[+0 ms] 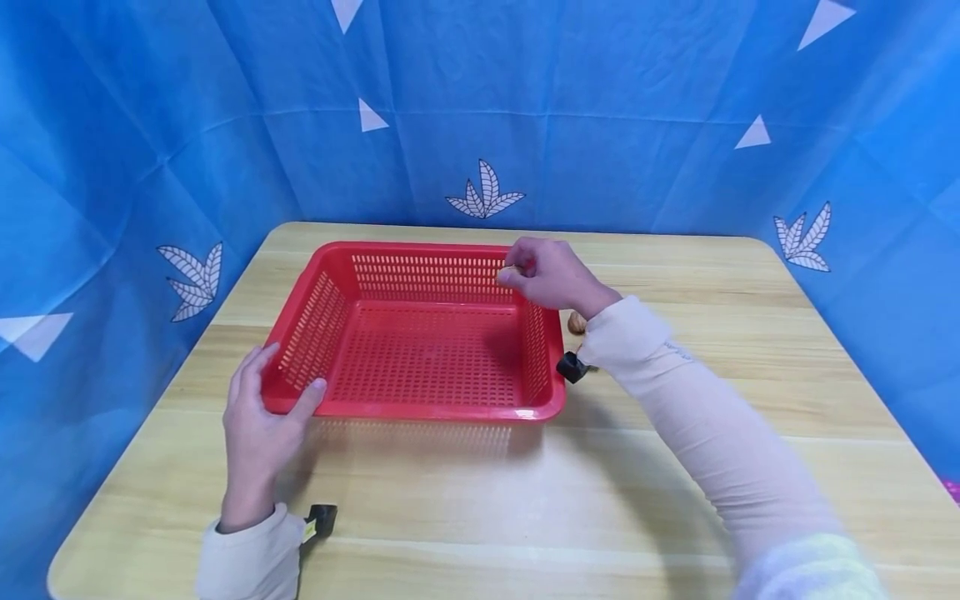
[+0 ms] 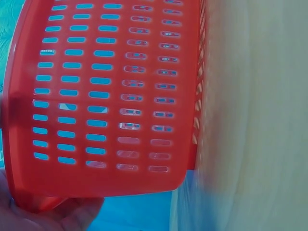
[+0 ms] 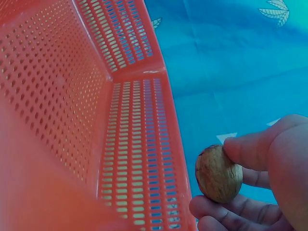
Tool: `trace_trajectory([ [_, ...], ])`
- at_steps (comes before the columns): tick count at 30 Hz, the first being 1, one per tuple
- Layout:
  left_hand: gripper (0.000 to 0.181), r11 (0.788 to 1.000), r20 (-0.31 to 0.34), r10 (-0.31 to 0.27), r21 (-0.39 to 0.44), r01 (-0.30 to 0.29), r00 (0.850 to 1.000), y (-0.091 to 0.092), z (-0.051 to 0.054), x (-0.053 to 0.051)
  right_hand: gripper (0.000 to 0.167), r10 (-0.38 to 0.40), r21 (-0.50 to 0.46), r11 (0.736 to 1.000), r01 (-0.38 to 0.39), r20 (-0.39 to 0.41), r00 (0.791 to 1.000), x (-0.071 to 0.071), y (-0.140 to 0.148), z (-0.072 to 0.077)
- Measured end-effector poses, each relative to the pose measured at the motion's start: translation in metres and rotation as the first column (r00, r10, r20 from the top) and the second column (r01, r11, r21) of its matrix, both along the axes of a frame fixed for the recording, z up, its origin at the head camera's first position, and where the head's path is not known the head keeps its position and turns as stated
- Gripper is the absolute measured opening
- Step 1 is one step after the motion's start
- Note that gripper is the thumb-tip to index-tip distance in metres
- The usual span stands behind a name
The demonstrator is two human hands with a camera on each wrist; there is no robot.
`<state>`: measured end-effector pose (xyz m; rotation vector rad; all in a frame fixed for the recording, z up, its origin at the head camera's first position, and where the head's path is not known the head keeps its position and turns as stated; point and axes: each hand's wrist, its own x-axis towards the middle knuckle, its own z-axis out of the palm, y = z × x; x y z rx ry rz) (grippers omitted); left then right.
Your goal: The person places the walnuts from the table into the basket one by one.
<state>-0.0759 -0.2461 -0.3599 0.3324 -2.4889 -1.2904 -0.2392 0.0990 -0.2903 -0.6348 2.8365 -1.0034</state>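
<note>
A red plastic basket (image 1: pixel 427 408) with slotted walls stands on the table, and nothing lies on its visible floor. My left hand (image 1: pixel 258 425) holds the basket's near left corner, thumb over the rim and fingers along the left side. In the left wrist view, fingers (image 2: pixel 79 214) curl around that corner. Above the basket's right end, my right hand (image 1: pixel 551 273) pinches a brown walnut (image 3: pixel 219 174) between thumb and fingertips. The right wrist view puts this walnut close to the basket's rim. Another walnut (image 1: pixel 576 323) lies on the table to the right of the basket, partly behind the right wrist.
The pale wooden table (image 1: pixel 465 508) extends around the basket on all sides. A blue patterned cloth (image 1: pixel 600 167) hangs behind and at both sides. Black wrist cameras sit at the left cuff (image 1: pixel 251 550) and the right cuff (image 1: pixel 626 333).
</note>
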Motion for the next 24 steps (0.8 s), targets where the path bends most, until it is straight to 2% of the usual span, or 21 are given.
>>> trace_trajectory([
  [9, 0.083, 1.0, 0.007, -0.008, -0.003, 0.008, 1.0, 0.0, 0.0, 0.0, 0.021, 0.055, 0.047, 0.997, -0.059, 0.084, 0.995, 0.0, -0.019, -0.004],
  [18, 0.084, 1.0, 0.01, -0.013, -0.008, 0.013, 1.0, -0.001, -0.003, -0.001, 0.018, 0.094, 0.096, 0.99, -0.101, 0.076, 0.993, 0.002, -0.03, -0.007],
  [24, 0.084, 1.0, 0.009, -0.02, -0.013, 0.02, 1.0, -0.003, -0.003, -0.001, 0.017, 0.08, 0.103, 0.991, -0.085, 0.053, 0.995, 0.004, -0.029, -0.006],
])
